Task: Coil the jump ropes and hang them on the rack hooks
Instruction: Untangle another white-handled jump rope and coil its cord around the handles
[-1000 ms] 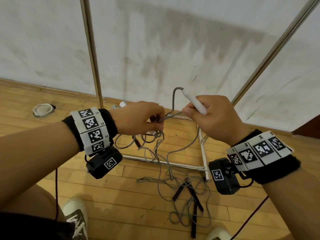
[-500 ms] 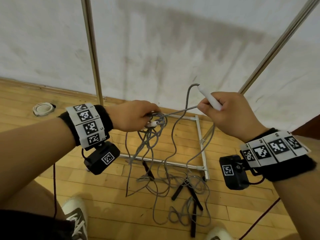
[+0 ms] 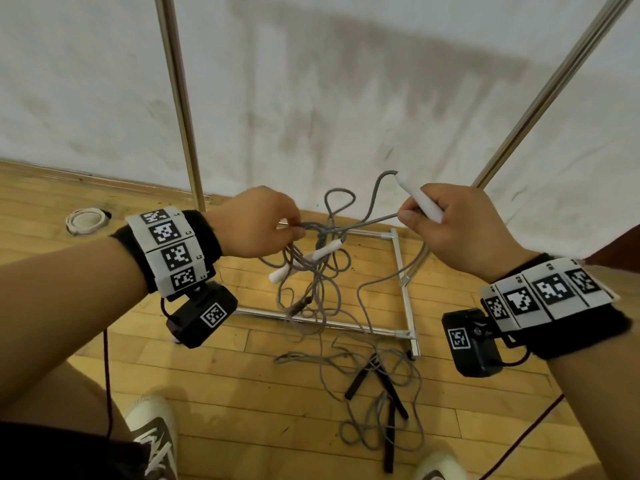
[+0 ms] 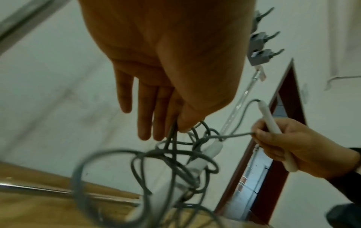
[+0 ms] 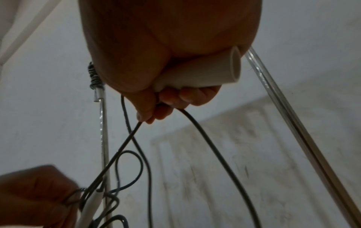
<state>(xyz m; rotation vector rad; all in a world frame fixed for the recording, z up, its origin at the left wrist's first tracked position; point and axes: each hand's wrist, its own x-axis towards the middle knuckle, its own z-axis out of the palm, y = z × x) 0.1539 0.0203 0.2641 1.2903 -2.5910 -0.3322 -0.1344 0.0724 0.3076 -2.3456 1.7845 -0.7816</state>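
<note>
The right hand [image 3: 460,226] is wrapped around a white handle [image 3: 420,199] of the grey jump rope [image 3: 323,268] and pinches a strand of its cord between thumb and forefinger. At nine o'clock from it, the left hand [image 3: 256,226] pinches a bunch of tangled loops between thumb and fingers [image 4: 145,108], the other fingers nearly straight. The second white handle [image 3: 306,259] dangles in the tangle below, over the rack base [image 3: 403,271]. Towards six o'clock, black handles [image 3: 381,386] and more cord lie on the wooden floor [image 3: 242,375].
</note>
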